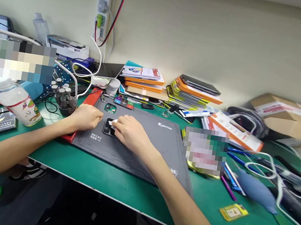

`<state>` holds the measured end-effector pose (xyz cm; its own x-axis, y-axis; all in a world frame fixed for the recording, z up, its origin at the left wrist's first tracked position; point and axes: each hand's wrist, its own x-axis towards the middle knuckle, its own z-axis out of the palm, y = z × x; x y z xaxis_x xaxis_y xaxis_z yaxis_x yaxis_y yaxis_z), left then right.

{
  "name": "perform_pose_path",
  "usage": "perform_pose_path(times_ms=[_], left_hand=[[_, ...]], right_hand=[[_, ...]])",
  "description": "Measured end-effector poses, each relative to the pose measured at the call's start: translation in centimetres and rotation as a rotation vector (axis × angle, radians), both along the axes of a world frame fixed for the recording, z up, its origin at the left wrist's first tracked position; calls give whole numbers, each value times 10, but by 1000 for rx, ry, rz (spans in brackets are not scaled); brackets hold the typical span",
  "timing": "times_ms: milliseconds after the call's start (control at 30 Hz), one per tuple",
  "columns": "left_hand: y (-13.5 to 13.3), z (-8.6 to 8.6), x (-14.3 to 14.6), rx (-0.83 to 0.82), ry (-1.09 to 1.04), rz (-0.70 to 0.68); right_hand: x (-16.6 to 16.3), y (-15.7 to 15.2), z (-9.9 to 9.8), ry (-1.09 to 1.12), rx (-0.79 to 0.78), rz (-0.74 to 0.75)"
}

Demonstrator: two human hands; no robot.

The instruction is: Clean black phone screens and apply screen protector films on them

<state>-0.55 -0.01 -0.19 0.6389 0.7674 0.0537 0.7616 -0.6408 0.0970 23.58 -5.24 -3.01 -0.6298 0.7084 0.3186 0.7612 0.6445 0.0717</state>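
My left hand (88, 118) is closed in a fist above the left part of the grey work mat (143, 160). Whether its curled fingers hold anything is hidden. Just to its right, my right hand (129, 130) pinches a small white wipe (113, 122) against a small dark device with a glossy screen (106, 128). That device lies on the mat, partly covered by my right fingers. Behind it, a round-cornered recess with small parts (110, 109) shows green in the mat.
Left stand a screwdriver holder (65, 101) and a white-capped bottle (23, 103). Stacked boxes (144, 79) line the back. On the right lie a blue air blower (258, 192), cables and a yellow packet (233, 212). A power strip (102, 10) hangs on the wall.
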Motion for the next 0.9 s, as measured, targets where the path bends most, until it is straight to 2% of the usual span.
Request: perform_pose_path(times_ms=[167, 233, 300, 400, 567, 900], left_hand=[[-2, -2, 0, -25, -8, 4], [-3, -3, 0, -23, -15, 4], [-3, -3, 0, -18, -19, 6], [-4, -2, -1, -14, -15, 11], [-4, 5, -1, -2, -4, -7], [0, 6, 0, 5, -38, -27]], right_hand=[[56, -21, -13, 83, 63, 24], [76, -28, -21, 161, 98, 2], [87, -33, -28, 262, 69, -25], [85, -35, -33, 322, 55, -34], [80, -35, -29, 318, 97, -69], [86, -35, -23, 334, -34, -128]])
